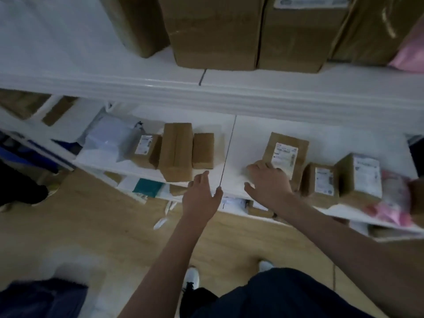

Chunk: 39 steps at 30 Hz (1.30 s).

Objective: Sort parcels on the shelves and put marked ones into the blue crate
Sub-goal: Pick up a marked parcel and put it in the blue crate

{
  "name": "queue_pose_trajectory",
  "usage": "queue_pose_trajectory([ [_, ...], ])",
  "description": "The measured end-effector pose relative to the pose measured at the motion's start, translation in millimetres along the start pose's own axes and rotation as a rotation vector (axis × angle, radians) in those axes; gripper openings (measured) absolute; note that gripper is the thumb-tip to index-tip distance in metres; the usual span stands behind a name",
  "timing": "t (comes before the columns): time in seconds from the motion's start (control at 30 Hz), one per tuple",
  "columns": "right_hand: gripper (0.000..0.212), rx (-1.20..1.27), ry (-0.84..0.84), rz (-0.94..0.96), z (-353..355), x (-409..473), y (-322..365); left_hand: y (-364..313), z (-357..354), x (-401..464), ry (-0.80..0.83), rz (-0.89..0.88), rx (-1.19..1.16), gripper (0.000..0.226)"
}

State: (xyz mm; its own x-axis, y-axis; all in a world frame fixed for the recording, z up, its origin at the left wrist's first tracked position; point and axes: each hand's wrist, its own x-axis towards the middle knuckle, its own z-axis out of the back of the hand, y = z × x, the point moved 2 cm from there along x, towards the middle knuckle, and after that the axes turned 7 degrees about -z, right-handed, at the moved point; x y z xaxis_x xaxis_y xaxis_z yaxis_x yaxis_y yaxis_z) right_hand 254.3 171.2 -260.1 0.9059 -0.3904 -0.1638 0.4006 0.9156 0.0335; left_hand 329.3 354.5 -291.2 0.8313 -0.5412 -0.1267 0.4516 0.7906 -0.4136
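A person reaches both arms toward a white middle shelf (243, 138). The left hand (203, 193), at frame center, hovers with fingers straight and apart, holding nothing. The right hand (268, 180) rests on a labelled brown parcel (285, 154), fingers spread over its near corner. Three brown boxes (176, 152) sit left, two labelled boxes (341, 177) right, large cartons (215, 31) above.

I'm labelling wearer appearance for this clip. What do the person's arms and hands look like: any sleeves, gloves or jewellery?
Both forearms are bare up to the frame edge, with no sleeve in view. The left hand and the right hand wear no gloves. No ring, watch or wristband is visible, though the picture is dim and somewhat blurred.
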Motion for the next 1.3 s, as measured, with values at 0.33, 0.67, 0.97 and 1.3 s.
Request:
queue_pose_trajectory([
  [0.33, 0.04, 0.134, 0.072, -0.427, -56, 12, 82, 95, -47, 76, 0.349, -0.076, -0.098, 0.078],
  [0.67, 0.043, 0.285, 0.052, -0.457, -93, 83, 104, 155, -59, 103, 0.324, -0.117, -0.035, 0.082],
  [0.97, 0.056, 0.494, 0.07, -0.441, -135, 143, 125, 153, -70, 144, 0.194, -0.189, -0.059, 0.077],
  [1.3, 0.063, 0.621, 0.043, -0.496, -152, 123, 115, 125, -79, 143, 0.205, -0.248, -0.186, 0.062],
])
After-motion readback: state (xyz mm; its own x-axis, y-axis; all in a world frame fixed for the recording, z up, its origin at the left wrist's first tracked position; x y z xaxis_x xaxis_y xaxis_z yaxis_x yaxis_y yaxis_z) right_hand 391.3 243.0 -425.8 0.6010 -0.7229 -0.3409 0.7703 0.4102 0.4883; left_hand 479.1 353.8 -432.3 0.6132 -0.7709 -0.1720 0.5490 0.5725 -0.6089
